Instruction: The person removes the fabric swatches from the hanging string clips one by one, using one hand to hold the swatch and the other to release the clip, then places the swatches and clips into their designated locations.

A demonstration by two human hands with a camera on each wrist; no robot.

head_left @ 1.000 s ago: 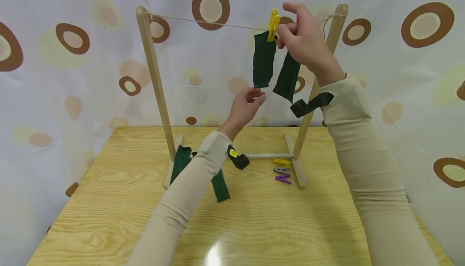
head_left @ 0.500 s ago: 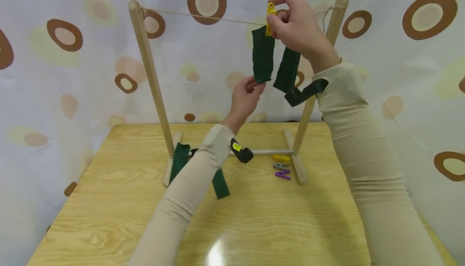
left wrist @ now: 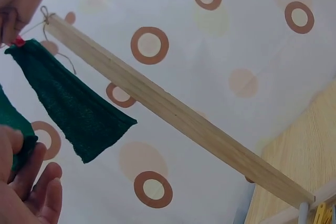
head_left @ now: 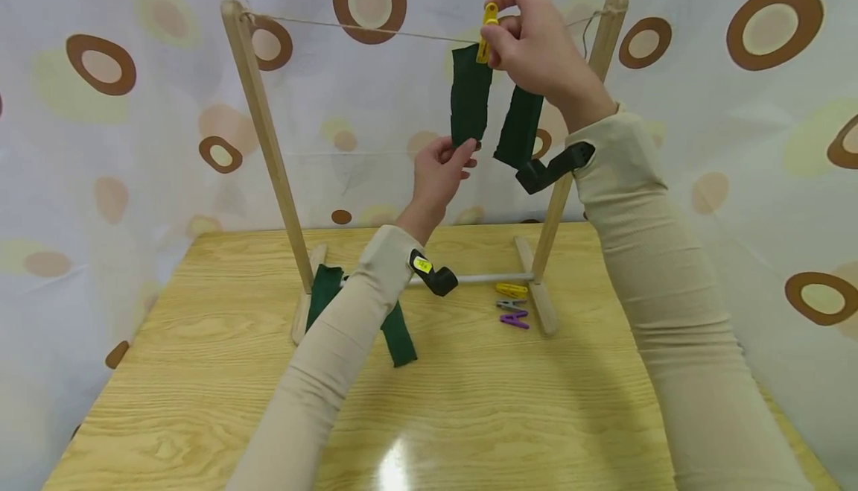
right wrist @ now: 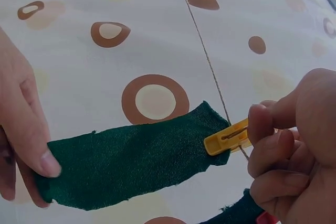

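A green cloth strip [head_left: 471, 96] hangs from a thin string [head_left: 375, 29]. My right hand [head_left: 539, 51] pinches the handle end of a yellow clothespin [right wrist: 218, 142], whose tip lies over the strip's top corner at the string. Lower down, my left hand [head_left: 434, 178] holds the strip's bottom edge between thumb and fingers; in the right wrist view the cloth is stretched between both hands. A second green strip [left wrist: 79, 103] hangs just to the right, with a red clothespin [right wrist: 266, 217] at its top, partly hidden behind my right hand.
Wooden posts, left [head_left: 268, 141] and right [head_left: 553, 215], carry the string; a pale bar [head_left: 479, 279] joins their feet. Yellow [head_left: 512, 290], grey [head_left: 512, 305] and purple [head_left: 514, 320] clothespins lie by the right foot. More green cloth [head_left: 400, 338] lies on the table [head_left: 469, 401], behind my left arm.
My right hand, beside the yellow clothespin a second ago, now pinches it. My left hand has risen slightly from just below the strip to grip its lower edge. The view shifted a little.
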